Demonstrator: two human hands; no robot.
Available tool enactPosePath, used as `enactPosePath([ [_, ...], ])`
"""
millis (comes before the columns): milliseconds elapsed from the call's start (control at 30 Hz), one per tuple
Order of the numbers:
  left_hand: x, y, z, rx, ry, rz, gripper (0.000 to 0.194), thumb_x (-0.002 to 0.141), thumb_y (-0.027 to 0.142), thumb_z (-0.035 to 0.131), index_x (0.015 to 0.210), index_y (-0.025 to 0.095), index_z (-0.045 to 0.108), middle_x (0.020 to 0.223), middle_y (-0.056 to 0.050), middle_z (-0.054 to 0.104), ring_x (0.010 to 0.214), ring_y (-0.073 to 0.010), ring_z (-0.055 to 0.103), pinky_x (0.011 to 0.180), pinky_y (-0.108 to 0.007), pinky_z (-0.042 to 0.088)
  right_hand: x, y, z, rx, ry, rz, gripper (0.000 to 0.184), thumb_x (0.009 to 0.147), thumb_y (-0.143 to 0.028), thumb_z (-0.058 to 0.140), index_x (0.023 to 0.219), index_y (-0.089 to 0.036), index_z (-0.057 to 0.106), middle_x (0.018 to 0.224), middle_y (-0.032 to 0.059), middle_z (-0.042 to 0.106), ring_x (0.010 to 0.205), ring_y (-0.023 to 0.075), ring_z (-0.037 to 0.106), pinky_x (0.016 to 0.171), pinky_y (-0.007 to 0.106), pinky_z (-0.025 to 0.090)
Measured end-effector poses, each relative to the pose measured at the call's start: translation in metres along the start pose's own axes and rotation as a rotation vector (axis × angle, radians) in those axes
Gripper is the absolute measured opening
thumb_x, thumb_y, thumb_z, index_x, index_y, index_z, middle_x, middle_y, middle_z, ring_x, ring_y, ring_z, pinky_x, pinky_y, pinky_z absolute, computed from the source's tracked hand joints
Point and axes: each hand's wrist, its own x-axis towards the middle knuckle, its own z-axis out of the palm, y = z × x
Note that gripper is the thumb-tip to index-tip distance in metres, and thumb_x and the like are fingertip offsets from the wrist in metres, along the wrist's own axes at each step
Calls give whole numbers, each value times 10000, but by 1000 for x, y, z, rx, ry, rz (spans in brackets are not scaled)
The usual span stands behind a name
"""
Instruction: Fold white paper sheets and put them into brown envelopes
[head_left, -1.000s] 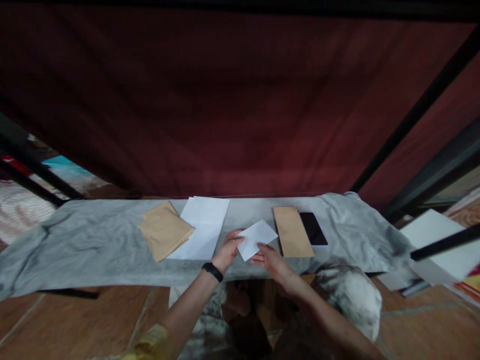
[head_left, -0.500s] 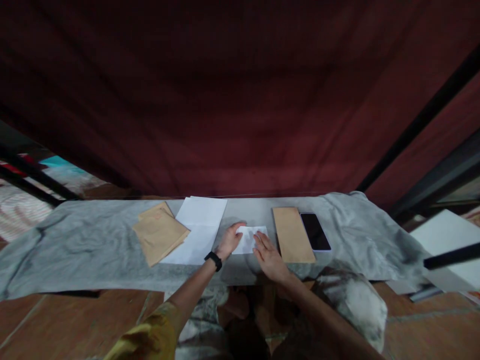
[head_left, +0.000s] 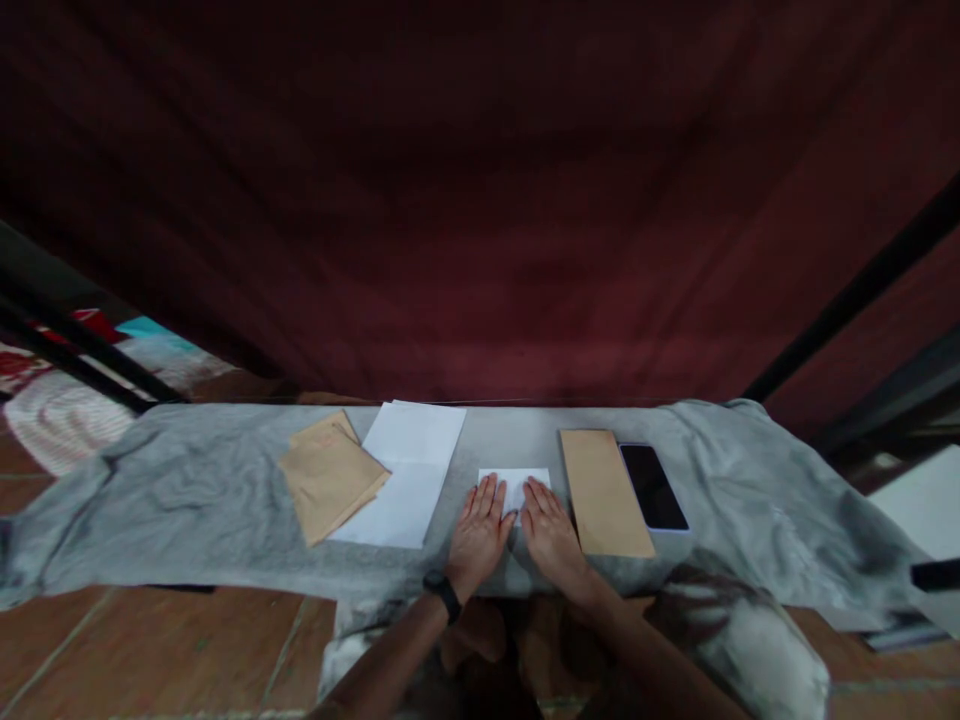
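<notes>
Paper [head_left: 514, 488] flat beneath both hands [head_left: 478, 528] [head_left: 551, 532]

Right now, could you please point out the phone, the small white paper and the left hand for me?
Phone [head_left: 653, 487]: head view, middle of its dark screen.
Small white paper [head_left: 514, 491]: head view, uncovered part near its middle.
Left hand [head_left: 477, 538]: head view, back of the hand.
</notes>
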Motion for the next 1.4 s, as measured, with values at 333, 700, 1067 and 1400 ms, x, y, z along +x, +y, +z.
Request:
enactPosePath([
  [333, -23, -7, 2, 53, 84, -88, 676, 985, 466, 416, 1544, 108, 290, 1568, -195, 369, 1469, -291, 331, 1174, -512, 362, -3, 2, 10, -107, 100, -17, 544, 1003, -332, 447, 1503, -119, 405, 1589, 201, 327, 1428, 346, 379, 1120, 518, 364],
  [700, -46, -8, -11, 95, 52, -23, 624, 1003, 423, 385, 1535, 105, 312, 1562, -173, 389, 1475, -265, 323, 1189, -484, 350, -6, 4, 15, -116, 145, -4, 568, 1006, -379, 446, 1514, -129, 393, 1574, 219, 347, 1403, 362, 416, 1113, 523, 361],
  [1067, -23, -2, -20, -28, -22, -28, 548, 1030, 388, 292, 1506, 131, 382, 1591, -141, 356, 1496, -248, 279, 1221, -478, 269, -17, -20, -7, -39, 15, -114, 512, 988, -306, 458, 1472, -137, 462, 1555, 156, 411, 1435, 279, 385, 1159, 476, 335],
  [1400, 17, -4, -13, -21, -103, -33, 580, 1026, 433, 283, 1524, 145, 362, 1607, -138, 323, 1512, -259, 232, 1230, -482, 195, -21, -26, -8, -52, 13, -23, 532, 974, -339, 477, 1435, -75, 488, 1544, 194, 413, 1433, 301, 381, 1157, 478, 345],
])
